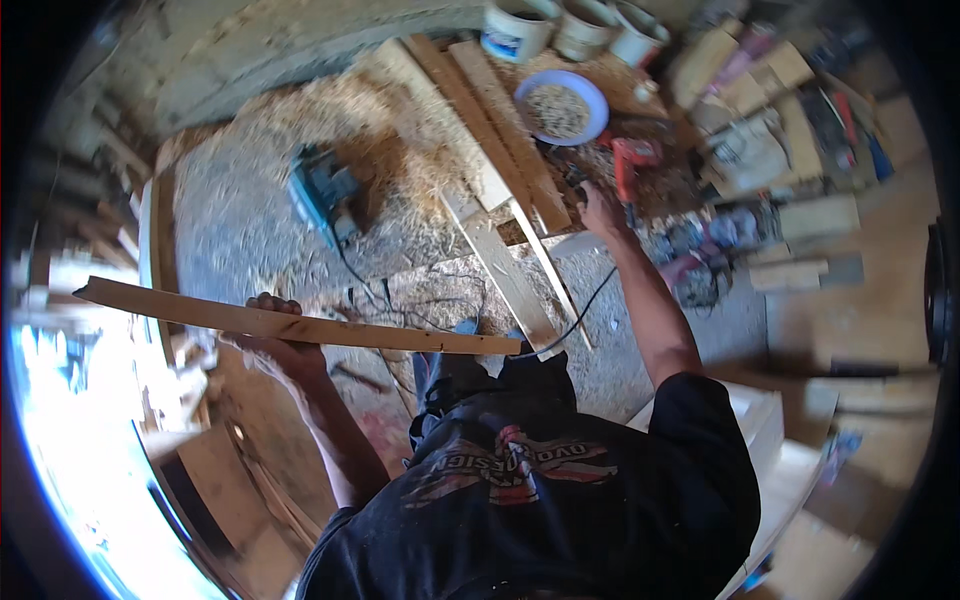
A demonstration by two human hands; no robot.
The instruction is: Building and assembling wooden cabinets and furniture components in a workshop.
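Closest to us is the person's dark shirt (620, 490), a printed design across its front. Ahead of it we see a long wooden strip (400, 335), held crosswise in front of the legs, its left end reaching well past the left hand (285, 357). That hand is closed around the strip, fingers over its far edge. The right hand (602, 212) stretches forward over the counter (230, 225), near a red power drill (640, 153); its fingers are beside a small dark object (574, 177), and we cannot tell whether they grip it.

Just beyond the right hand we find a lavender bowl (600, 105) of small pale pieces. To its left, long boards (470, 125) lie side by side, and a narrow pale board (507, 278) juts over the counter's near edge. Farther left we see a blue power tool (325, 195) with a dark cord, among wood shavings (385, 110). Three buckets (583, 35) stand at the back.
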